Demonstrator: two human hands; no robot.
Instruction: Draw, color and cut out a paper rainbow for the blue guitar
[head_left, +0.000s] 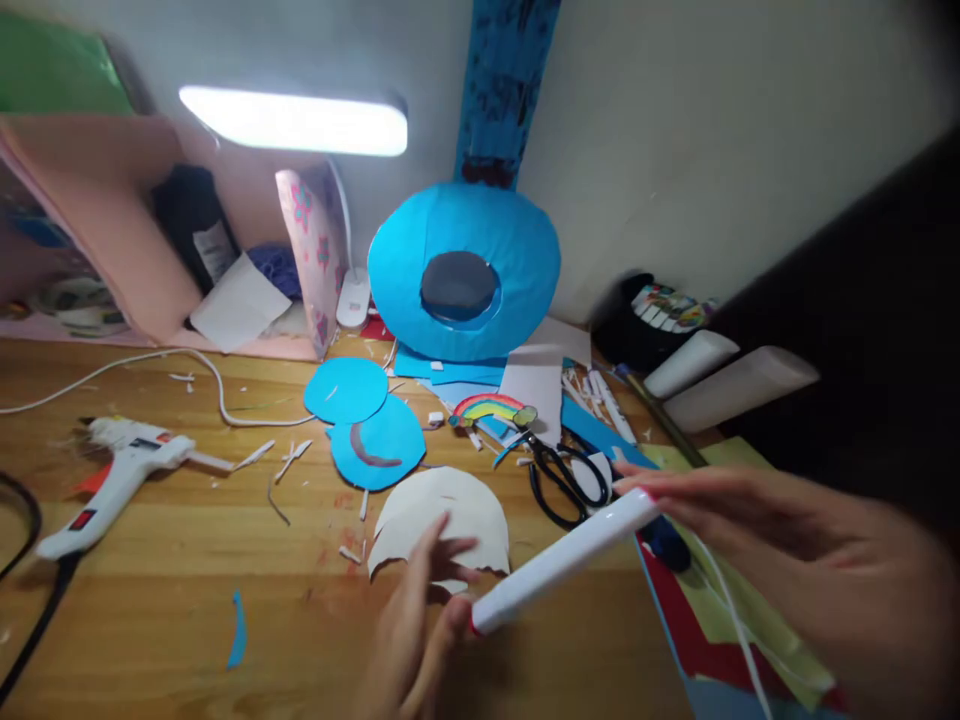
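A thick white marker with pinkish-red ends [562,562] is held at a slant above the front of the table. My right hand [810,560] grips its upper right end with the fingertips, the fingers nearly straight. At the lower left end my left hand [424,620] has its thumb against or very near the tip, with the other fingers spread and slightly blurred. Behind the left hand lies a cream paper shape with a scalloped edge [442,510]. Black-handled scissors [562,480] rest just beyond the marker, beside a small paper rainbow [491,405].
A white hot glue gun [127,470] lies at left with its cable. Two blue paper rounds [379,445] sit mid-table, and a large blue paper ring [397,270] stands against the wall. Coloured sheets [675,610] and white rolls [742,385] are at right. A lit lamp [300,120] hangs above.
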